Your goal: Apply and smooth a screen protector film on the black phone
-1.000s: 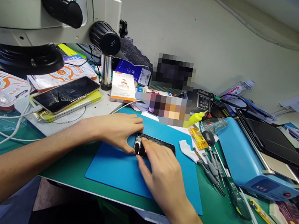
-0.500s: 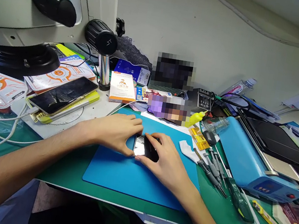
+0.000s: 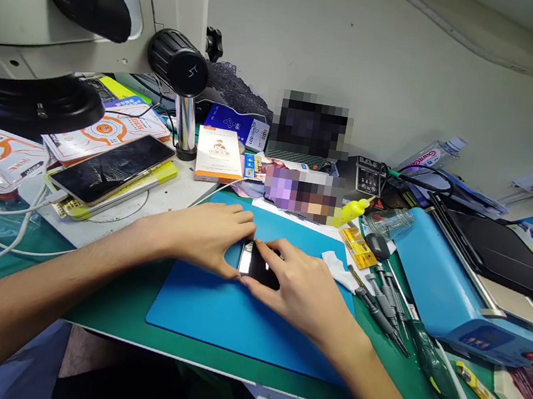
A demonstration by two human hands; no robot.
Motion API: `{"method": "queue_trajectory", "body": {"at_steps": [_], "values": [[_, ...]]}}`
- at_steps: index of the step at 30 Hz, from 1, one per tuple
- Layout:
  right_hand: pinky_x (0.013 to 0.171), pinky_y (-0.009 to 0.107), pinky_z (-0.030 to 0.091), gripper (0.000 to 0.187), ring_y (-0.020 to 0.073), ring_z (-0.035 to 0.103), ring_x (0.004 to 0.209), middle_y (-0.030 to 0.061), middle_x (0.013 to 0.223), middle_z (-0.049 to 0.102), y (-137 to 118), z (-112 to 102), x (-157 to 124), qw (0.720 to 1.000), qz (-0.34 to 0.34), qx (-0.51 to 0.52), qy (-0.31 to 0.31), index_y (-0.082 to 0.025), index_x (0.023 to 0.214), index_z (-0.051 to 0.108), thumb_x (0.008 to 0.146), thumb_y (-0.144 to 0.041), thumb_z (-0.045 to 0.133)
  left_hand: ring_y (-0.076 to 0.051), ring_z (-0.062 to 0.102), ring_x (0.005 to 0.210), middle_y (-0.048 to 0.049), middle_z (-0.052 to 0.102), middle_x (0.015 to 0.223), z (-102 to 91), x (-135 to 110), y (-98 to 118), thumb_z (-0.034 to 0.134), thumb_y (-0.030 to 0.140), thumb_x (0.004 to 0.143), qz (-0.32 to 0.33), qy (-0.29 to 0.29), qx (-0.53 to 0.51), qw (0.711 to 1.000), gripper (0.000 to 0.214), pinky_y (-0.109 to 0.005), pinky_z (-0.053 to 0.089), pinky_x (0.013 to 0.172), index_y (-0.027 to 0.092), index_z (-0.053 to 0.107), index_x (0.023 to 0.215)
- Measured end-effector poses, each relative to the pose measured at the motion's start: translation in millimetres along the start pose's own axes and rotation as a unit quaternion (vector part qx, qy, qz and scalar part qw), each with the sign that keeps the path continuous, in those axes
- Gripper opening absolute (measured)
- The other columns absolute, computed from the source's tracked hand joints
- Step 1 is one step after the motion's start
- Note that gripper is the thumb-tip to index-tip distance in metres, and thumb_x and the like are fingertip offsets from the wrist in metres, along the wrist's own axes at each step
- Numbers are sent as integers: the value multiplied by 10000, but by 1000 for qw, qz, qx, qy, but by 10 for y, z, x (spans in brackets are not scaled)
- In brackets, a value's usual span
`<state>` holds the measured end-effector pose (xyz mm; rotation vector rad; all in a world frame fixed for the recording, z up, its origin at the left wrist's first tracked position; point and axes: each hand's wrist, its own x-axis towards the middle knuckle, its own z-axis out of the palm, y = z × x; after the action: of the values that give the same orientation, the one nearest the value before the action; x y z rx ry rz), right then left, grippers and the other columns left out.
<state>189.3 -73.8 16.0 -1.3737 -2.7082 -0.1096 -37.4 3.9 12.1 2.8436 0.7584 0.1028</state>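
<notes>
A dark, glossy phone (image 3: 260, 271) lies on the blue work mat (image 3: 209, 305), its screen side facing up with a bright reflection at the left. My left hand (image 3: 213, 235) grips its left end between thumb and fingers. From the other side my right hand (image 3: 292, 274) holds the long edges, thumb on the near edge and fingertips on the far one. My palms hide both ends of the phone. The two thumb tips almost meet at the near edge.
A microscope (image 3: 88, 16) overhangs the left side. Beneath it, another phone (image 3: 114, 169) rests on a yellow-edged stack. Right of the mat lie several screwdrivers (image 3: 381, 305), a green-handled tool (image 3: 433, 361), a yellow cutter (image 3: 483, 394) and a blue machine (image 3: 454, 290). A white box (image 3: 220, 155) stands behind.
My right hand has shifted slightly, with its fingers lying lower over the phone. The reflection on the phone has shrunk. My left hand stays in place while the view turns a little.
</notes>
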Motion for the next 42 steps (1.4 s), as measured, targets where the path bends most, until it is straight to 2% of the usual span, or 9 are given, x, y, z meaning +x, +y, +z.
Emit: {"method": "queue_trajectory", "body": {"at_steps": [6, 19, 25, 31, 42], "values": [[614, 322, 533, 568, 238, 746, 854, 113, 1084, 737, 38, 45, 6, 999, -23, -18, 20, -131, 1372, 639, 1003, -562, 622, -304, 618, 1037, -94, 659, 1085, -24, 13, 24, 739, 518, 832, -7, -9, -3, 1000, 453, -395, 473, 870, 155, 645, 1086], [651, 335, 583, 550, 262, 756, 914, 164, 1101, 766, 50, 132, -14, 994, -49, -38, 90, -73, 1314, 655, 1013, -529, 595, -295, 602, 1028, -87, 648, 1075, -15, 27, 22, 761, 516, 814, -21, -19, -20, 999, 467, -395, 463, 882, 153, 629, 1076], [811, 374, 629, 483, 279, 753, 1041, 182, 1210, 762, 51, 138, -3, 992, -74, -23, 102, -63, 1315, 656, 1032, -447, 578, -288, 597, 1039, -78, 646, 1083, -18, 28, 20, 761, 521, 819, -24, -23, -28, 999, 472, -386, 451, 882, 160, 617, 1087], [795, 353, 636, 485, 274, 761, 1036, 170, 1207, 771, 60, 147, 9, 991, -84, -34, 102, -62, 1292, 674, 1040, -463, 564, -288, 595, 1052, -89, 648, 1119, -9, 28, 8, 755, 523, 831, -24, -24, -34, 999, 470, -383, 446, 891, 164, 608, 1096], [838, 391, 664, 484, 308, 777, 1038, 204, 1200, 771, 63, 185, 3, 986, -99, -36, 127, -23, 1266, 690, 1029, -430, 576, -282, 586, 1058, -79, 633, 1125, 20, 33, -11, 772, 535, 809, -30, -24, -45, 998, 511, -381, 445, 903, 165, 607, 1121]]}}
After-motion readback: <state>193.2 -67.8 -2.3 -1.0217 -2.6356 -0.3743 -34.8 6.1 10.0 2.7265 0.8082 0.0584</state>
